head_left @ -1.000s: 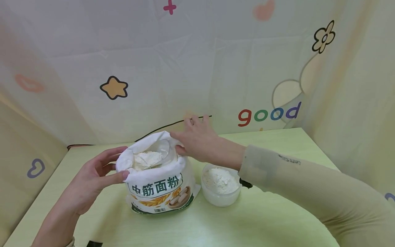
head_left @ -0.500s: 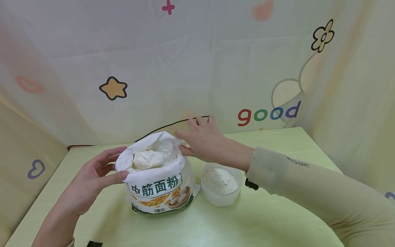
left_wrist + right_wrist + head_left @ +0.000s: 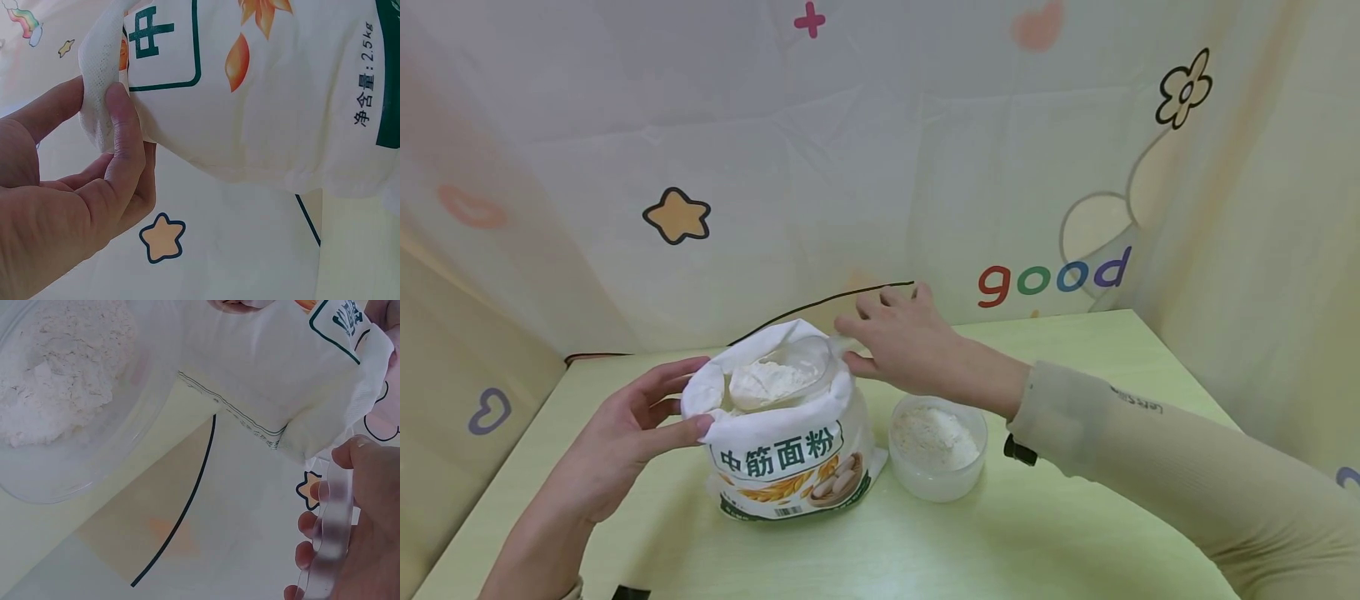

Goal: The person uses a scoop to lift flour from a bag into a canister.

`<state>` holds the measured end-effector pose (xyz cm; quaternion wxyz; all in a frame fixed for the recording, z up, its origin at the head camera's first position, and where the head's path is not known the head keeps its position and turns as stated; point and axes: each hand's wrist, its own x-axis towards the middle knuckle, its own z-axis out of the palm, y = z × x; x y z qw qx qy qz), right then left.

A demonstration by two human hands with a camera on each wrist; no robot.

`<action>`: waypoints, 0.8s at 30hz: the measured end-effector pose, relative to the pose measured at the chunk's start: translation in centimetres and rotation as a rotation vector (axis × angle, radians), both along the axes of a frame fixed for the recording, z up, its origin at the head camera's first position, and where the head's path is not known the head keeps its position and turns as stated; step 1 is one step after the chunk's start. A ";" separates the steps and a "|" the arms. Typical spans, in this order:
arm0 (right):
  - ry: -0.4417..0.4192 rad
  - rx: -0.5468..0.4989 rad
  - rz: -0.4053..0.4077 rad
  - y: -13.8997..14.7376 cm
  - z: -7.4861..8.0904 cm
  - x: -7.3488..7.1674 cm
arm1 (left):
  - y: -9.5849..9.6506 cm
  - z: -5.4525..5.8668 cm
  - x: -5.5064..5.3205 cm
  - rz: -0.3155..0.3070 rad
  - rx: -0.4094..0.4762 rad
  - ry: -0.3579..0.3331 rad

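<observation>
Spillage is judged the chief risk: a tilt of the clear plastic scoop point(image 3: 811, 357), or a knock against the rolled rim point(image 3: 790, 422) of the white printed flour bag point(image 3: 790, 457), could shed the heaped white flour point(image 3: 767, 382) onto the pale green surface point(image 3: 925, 554). The left hand point(image 3: 632, 425) pinches the rim's left side; a slack hold could let it sag. The right hand point(image 3: 906, 343) grips the scoop's handle point(image 3: 334, 519); the scoop's head lies to its left, within the bag's mouth. A round clear bowl point(image 3: 936, 485) stands right of the bag.
</observation>
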<state>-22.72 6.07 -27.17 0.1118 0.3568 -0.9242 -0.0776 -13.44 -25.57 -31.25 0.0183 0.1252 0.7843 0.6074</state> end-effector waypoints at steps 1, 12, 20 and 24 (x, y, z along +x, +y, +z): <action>0.000 -0.002 0.002 0.0 0.0 0.0 | 0.0 0.0 0.0 -0.001 0.002 0.000; -0.040 -0.036 0.001 0.4 0.1 0.1 | 0.0 0.0 0.0 0.005 -0.011 0.004; -0.086 -0.060 -0.020 1.0 0.3 -0.1 | 0.0 0.0 -0.1 -0.005 0.001 0.003; -0.105 -0.079 -0.025 1.3 0.5 -0.1 | 0.0 0.0 -0.1 -0.006 0.002 0.001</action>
